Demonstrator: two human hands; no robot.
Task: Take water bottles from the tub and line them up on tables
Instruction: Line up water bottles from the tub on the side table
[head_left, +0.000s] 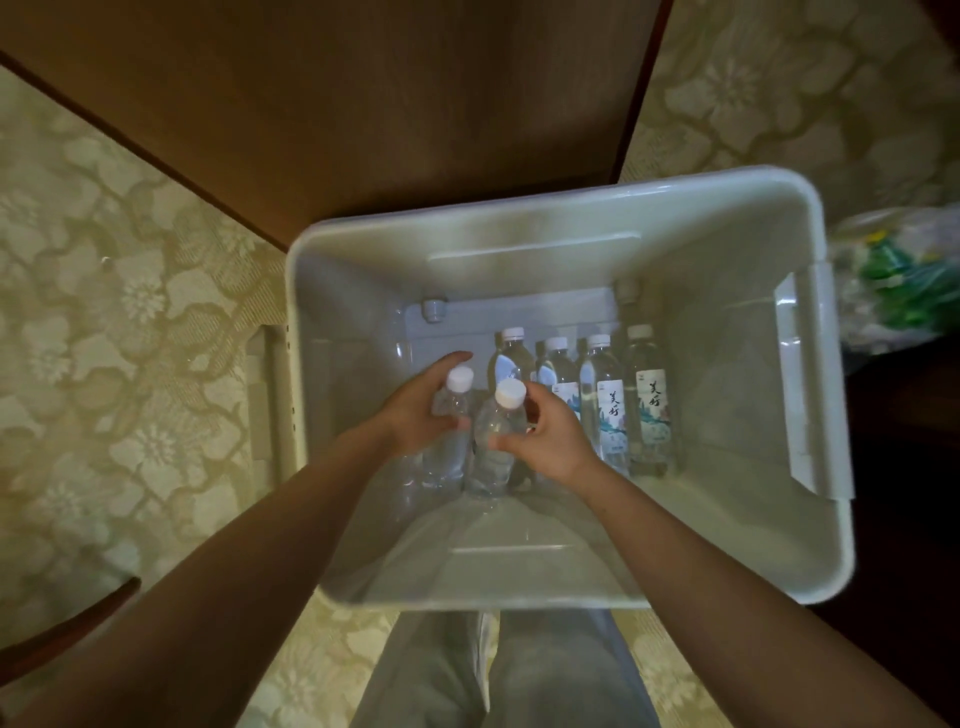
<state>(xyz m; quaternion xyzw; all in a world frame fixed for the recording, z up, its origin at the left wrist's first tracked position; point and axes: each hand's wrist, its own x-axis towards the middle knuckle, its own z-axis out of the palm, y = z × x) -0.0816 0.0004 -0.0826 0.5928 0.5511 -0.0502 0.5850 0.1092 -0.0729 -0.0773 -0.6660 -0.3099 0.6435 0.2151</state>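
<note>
Head view: inside the white tub (519, 208), the left hand (413, 415) curls round the left bottle (447, 452) and the right hand (553, 439) round the right bottle (493, 457). Both are upright and gripped near the neck, likely for a straight lift out. Four more bottles (608, 410) stand in a row just to their right. The brown surface (363, 104) beyond may be the table.
</note>
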